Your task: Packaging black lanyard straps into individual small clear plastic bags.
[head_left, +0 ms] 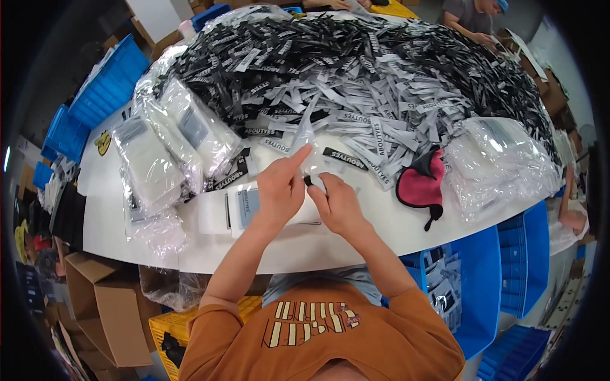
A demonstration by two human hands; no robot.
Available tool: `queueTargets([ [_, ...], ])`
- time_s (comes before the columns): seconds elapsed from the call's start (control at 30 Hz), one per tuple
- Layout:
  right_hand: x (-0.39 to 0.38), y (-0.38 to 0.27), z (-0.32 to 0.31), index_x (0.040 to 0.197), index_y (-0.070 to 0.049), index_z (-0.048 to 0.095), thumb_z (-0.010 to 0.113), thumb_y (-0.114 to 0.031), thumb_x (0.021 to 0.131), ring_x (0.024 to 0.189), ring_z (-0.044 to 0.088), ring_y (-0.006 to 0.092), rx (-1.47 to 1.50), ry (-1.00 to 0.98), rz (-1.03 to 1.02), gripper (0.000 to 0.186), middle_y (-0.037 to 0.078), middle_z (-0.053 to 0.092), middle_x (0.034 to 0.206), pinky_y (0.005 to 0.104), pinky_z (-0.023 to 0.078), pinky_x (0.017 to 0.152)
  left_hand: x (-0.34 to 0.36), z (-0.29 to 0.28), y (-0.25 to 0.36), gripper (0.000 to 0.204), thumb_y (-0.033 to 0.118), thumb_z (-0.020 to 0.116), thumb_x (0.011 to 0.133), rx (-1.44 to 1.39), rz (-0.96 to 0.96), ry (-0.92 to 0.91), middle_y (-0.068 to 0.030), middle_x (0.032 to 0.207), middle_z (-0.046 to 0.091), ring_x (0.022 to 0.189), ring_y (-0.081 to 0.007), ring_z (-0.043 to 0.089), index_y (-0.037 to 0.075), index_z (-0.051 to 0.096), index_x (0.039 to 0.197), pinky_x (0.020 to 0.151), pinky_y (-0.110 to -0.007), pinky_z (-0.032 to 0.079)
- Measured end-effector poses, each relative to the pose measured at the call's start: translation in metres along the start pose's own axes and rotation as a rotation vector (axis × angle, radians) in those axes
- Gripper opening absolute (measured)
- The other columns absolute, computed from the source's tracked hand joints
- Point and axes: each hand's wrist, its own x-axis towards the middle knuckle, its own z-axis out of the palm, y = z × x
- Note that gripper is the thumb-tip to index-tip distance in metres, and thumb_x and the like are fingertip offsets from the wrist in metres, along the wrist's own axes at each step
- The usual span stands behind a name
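Over the white table, my left hand [283, 187] is closed round the edge of a translucent plastic bag [304, 132], its index finger stretched along it. The bag sticks up away from me toward the heap. Close beside it, my right hand [338, 202] pinches a small black-ended piece [309, 180] between thumb and fingers; the rest of that piece is hidden. Under my hands lie flat white packages with a grey label [248, 206]. A black-and-white printed packet [345, 159] lies just beyond my right hand.
A large heap of narrow black and white packets [381, 70] covers the far table. Clear bags of white packages [149, 168] lie left, more bagged packages [495, 162] right. A pink-and-black cloth item [422, 187] is near my right. Blue bins [473, 279] stand below the right edge; other people work around.
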Motion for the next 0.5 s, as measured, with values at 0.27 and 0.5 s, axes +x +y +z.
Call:
queueTargets([
  [0.27, 0.012, -0.036, -0.002, 0.097, 0.005, 0.056, 0.051, -0.017, 0.085, 0.059, 0.058, 0.0248, 0.664, -0.179, 0.295, 0.026, 0.015, 0.062, 0.077, 0.0381, 0.046, 0.057, -0.014, -0.006, -0.013, 0.063, -0.004, 0.06, 0.062, 0.138, -0.101, -0.138, -0.0079, 0.06, 0.051, 0.053, -0.0245, 0.052, 0.009, 0.055, 0.123, 0.047, -0.034, 0.043],
  [0.5, 0.006, -0.001, 0.013, 0.085, 0.005, 0.059, 0.062, -0.014, 0.08, 0.063, 0.062, 0.0185, 0.558, -0.088, 0.296, 0.02, 0.015, 0.059, 0.066, 0.0353, 0.048, 0.056, -0.027, -0.015, 0.007, 0.062, -0.003, 0.057, 0.065, 0.269, -0.043, -0.319, -0.0096, 0.065, 0.057, 0.058, -0.0267, 0.056, 0.011, 0.052, 0.126, 0.05, -0.038, 0.044],
])
